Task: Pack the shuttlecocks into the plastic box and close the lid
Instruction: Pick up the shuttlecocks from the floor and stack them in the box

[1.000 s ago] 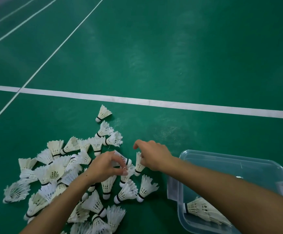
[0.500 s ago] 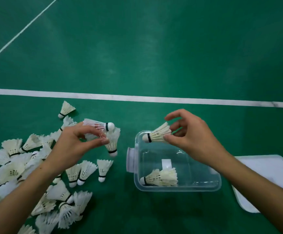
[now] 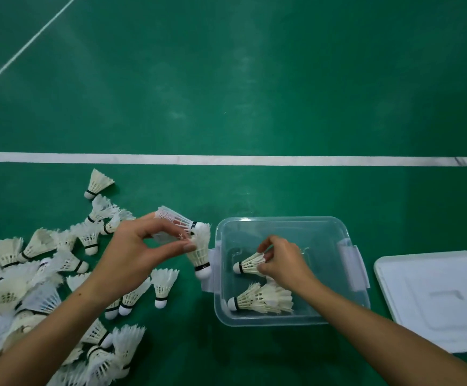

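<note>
Both forearms enter from the bottom edge, cut off above the wrists. The pile of shuttlecocks [image 3: 31, 277] runs off the left edge of the green court floor [image 3: 254, 93], so its full extent is hidden; those nearest the edge blur into one white mass.

The clear plastic box [image 3: 321, 320] is a rounded rectangle of see-through plastic with clip latches at its short sides, open on the floor below the white court line [image 3: 282, 160]. Its flat white lid [image 3: 435, 299] lies beside it to the right, its far corner cut off by the right edge.

The right hand [image 3: 282, 263] reaches into the box, thumb and fingertips curled and pinching the feathered skirt of a shuttlecock [image 3: 249, 265] lying on its side, its cork tip pointing left. Below it, a nested stack of shuttlecocks [image 3: 260, 298] lies by the box's near wall.

The left hand [image 3: 134, 254] hovers just left of the box, thumb and forefinger curled round a netted plastic shuttlecock [image 3: 175, 220]. A feathered shuttlecock [image 3: 200, 252] hangs cork down at the thumb tip; whether it is gripped is unclear.
</note>
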{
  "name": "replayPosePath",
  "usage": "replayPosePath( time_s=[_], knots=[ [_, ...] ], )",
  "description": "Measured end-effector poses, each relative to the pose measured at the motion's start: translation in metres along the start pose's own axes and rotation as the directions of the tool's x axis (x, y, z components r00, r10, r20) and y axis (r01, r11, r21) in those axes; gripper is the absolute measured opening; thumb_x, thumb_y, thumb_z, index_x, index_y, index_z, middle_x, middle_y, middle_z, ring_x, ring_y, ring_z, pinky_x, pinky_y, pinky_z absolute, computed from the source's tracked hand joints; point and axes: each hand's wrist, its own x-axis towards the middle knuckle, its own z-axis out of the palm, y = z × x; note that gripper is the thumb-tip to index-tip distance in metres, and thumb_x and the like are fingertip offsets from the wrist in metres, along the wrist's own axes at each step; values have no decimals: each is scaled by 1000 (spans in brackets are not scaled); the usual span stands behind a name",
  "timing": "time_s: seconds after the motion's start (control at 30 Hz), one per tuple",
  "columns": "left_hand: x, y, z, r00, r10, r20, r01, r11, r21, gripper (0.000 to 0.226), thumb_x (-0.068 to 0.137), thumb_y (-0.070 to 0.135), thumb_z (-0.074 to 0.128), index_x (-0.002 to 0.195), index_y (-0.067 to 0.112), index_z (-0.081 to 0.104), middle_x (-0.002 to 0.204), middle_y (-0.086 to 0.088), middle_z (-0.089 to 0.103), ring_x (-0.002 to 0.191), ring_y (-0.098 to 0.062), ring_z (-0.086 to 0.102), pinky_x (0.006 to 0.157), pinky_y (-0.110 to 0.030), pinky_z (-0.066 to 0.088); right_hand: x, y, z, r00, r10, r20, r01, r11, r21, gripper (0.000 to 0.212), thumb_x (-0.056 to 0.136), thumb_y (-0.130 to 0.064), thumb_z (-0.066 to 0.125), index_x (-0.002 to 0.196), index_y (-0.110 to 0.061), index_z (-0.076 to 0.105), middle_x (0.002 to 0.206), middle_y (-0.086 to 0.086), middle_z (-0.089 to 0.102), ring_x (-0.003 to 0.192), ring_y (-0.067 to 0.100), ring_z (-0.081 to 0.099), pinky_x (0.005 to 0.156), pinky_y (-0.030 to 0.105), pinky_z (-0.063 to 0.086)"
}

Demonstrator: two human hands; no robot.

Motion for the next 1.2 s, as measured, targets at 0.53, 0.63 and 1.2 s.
replayPosePath(
  time_s=[0.53,0.63,1.2],
  knots=[
    [36,34,32,982,115,148,-107,992,-63,22,68,39,89,81,22,82,85,11,76,80,-11,72,73,-20,54,-80,-58,-90,919,-381,-102,392,849,355,48,84,-25,88,125,-33,64,123,-18,71,117,4,67,92,27,60],
    [44,40,39,968,153,198,-134,985,-105,22,70,32,90,81,16,82,85,6,76,81,-13,73,74,-21,55,-80,-72,-93,869,-486,-92,492,832,256,54,84,-25,88,132,-32,63,128,-21,66,121,2,63,96,25,58],
    [51,42,56,974,186,131,-192,981,36,50,61,50,89,99,21,80,99,11,74,91,-5,72,81,-18,58,-57,-49,-88,870,-485,-90,490,827,276,44,84,-11,87,125,-19,74,88,-10,69,86,12,71,82,23,59]
  ],
)
